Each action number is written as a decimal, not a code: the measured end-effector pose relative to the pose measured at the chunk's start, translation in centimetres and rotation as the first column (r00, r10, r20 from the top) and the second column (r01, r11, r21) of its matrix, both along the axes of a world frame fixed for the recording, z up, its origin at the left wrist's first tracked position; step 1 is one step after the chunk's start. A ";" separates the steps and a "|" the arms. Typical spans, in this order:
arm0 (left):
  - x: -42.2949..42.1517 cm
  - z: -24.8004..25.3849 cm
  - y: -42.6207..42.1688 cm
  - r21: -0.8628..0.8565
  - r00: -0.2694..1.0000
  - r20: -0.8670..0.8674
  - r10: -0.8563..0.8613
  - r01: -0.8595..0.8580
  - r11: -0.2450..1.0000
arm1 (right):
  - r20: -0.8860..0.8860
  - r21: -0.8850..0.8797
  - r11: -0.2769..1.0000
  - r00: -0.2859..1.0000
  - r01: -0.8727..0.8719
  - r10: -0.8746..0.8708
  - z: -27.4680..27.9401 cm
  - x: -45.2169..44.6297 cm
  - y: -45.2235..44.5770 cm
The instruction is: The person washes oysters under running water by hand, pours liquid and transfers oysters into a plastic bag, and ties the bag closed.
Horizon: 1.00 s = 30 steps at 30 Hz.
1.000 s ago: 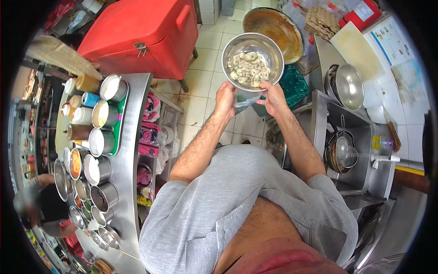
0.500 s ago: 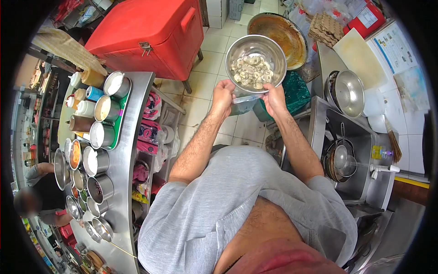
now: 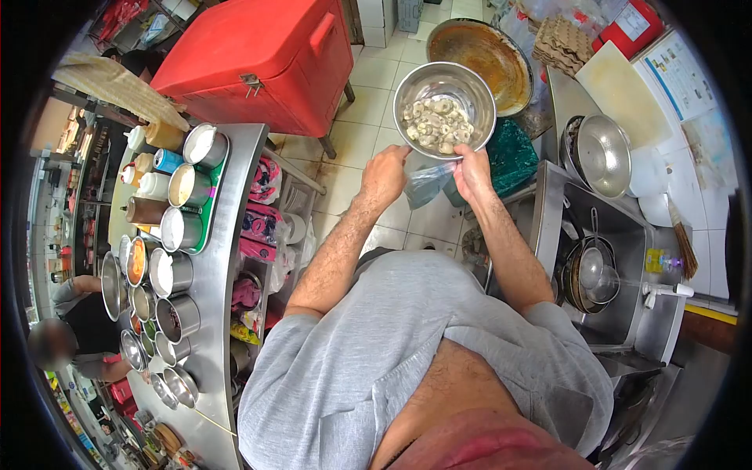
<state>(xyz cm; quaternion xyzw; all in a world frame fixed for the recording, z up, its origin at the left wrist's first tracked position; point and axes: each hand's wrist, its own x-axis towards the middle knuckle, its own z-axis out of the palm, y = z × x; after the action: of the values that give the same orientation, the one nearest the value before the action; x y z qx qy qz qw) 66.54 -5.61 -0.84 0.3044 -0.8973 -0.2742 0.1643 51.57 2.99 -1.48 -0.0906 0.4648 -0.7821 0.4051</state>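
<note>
A round steel bowl [image 3: 479, 94] with sliced mushrooms [image 3: 440, 125] inside is held out in front of me, tilted slightly toward me. My left hand [image 3: 384, 176] is closed at the bowl's lower left rim, its fingers mostly hidden from above. On the lower right rim, my right hand [image 3: 475, 172] grips the bowl with the thumb over the edge. A clear plastic bag [image 3: 428, 185] hangs below the bowl, its top gathered at my right hand's fingers. Beneath them is the tiled floor.
Left, a steel counter [image 3: 211, 305] carries several metal containers and squeeze bottles, with a person [image 3: 90, 321] beyond it. A red cooler box [image 3: 258, 66] stands ahead. A large stained pan [image 3: 482, 59] lies behind the bowl, near a green bag [image 3: 509, 157]. Right, a sink [image 3: 611, 333] holds pans and strainers.
The bag, stretched between both hands before, now hangs from my right hand. My left hand has shifted its hold, fingers more curled. The bowl has moved slightly right.
</note>
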 end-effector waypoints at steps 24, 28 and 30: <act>-2.6 1.7 -1.5 0.912 0.958 -0.239 0.161 0.164 0.376 | -0.190 -0.131 0.989 0.978 0.067 -0.091 -0.1 -1.0 -0.9; -3.1 1.6 -2.0 0.918 0.955 -0.254 0.152 0.188 0.351 | -0.199 -0.134 0.988 0.974 0.080 -0.106 -0.1 -1.5 -0.9; -3.4 1.7 -2.0 0.911 0.955 -0.257 0.148 0.188 0.366 | -0.195 -0.138 0.986 0.974 0.089 -0.115 -0.3 -1.7 -1.0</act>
<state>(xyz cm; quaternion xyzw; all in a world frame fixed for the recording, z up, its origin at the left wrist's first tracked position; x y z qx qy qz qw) 63.11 -7.63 0.81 0.2879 -0.5542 -0.7755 0.0930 49.89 1.96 -1.81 -0.1715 0.4563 -0.8170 0.3081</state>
